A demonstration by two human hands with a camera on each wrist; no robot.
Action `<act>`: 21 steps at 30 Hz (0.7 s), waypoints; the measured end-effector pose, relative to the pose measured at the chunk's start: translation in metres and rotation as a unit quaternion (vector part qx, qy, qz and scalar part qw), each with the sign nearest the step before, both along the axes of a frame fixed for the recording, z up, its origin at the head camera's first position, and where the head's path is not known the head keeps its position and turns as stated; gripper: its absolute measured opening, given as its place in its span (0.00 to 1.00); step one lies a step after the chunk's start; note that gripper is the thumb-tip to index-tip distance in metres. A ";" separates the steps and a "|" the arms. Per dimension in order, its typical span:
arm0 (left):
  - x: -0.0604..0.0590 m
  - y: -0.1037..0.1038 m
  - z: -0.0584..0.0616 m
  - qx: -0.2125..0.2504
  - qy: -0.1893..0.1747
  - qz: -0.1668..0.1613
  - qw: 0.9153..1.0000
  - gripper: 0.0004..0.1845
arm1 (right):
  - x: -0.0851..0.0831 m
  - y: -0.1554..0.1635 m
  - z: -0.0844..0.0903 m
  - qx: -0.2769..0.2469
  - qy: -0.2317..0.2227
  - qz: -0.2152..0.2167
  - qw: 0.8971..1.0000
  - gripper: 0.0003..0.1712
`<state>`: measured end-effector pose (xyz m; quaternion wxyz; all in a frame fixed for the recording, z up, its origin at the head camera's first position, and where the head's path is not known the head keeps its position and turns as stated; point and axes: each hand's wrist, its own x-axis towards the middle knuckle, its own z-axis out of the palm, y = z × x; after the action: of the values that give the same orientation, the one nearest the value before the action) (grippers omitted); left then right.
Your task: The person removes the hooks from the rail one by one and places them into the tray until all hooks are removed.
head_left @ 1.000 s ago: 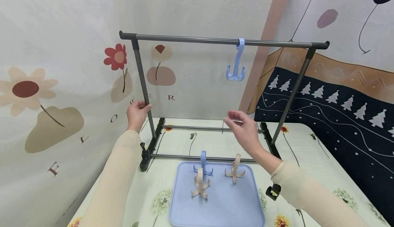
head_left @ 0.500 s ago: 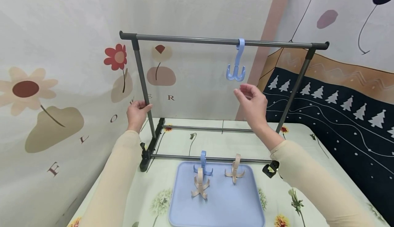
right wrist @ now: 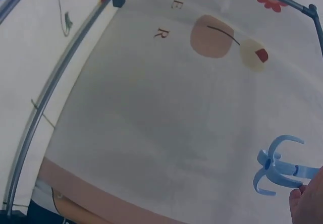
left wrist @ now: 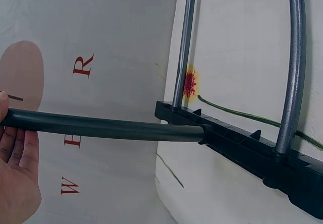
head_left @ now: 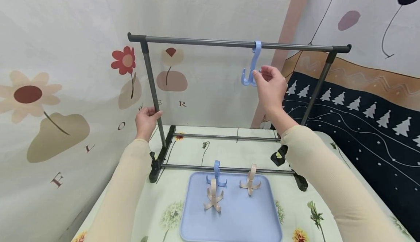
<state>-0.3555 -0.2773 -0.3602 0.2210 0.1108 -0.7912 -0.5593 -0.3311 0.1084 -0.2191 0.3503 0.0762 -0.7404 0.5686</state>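
The left hand (head_left: 146, 120) grips the rack's left post (head_left: 151, 89); the right hand (head_left: 270, 85) pinches the blue hook (head_left: 251, 75) hanging from the top bar (head_left: 203, 43).

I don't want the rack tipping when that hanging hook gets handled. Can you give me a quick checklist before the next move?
1. Left hand grips the rack's left post: ok.
2. Right hand reaches the blue hook: ok, fingertips at its prongs.
3. Firm grip on the hook: cannot tell.
4. Hook seated over the top bar: ok.
5. Tray has bare room beside its three hooks: ok.
6. Rack feet flat on the table: cannot tell.
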 end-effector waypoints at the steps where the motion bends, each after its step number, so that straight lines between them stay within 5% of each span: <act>1: 0.000 0.000 0.000 0.000 0.000 0.000 1.000 0.20 | -0.003 -0.001 0.002 -0.002 -0.003 -0.003 1.000 0.22; 8: -0.001 0.001 0.000 0.003 -0.002 0.000 1.000 0.19 | -0.016 -0.003 0.013 0.009 -0.035 -0.043 0.998 0.24; 21: 0.000 0.000 -0.001 0.004 0.007 -0.002 1.000 0.20 | -0.035 -0.015 0.020 -0.021 -0.039 -0.033 0.998 0.25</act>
<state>-0.3554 -0.2770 -0.3610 0.2255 0.1062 -0.7877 -0.5634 -0.3658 0.0935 -0.1990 0.3416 0.0222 -0.7437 0.5742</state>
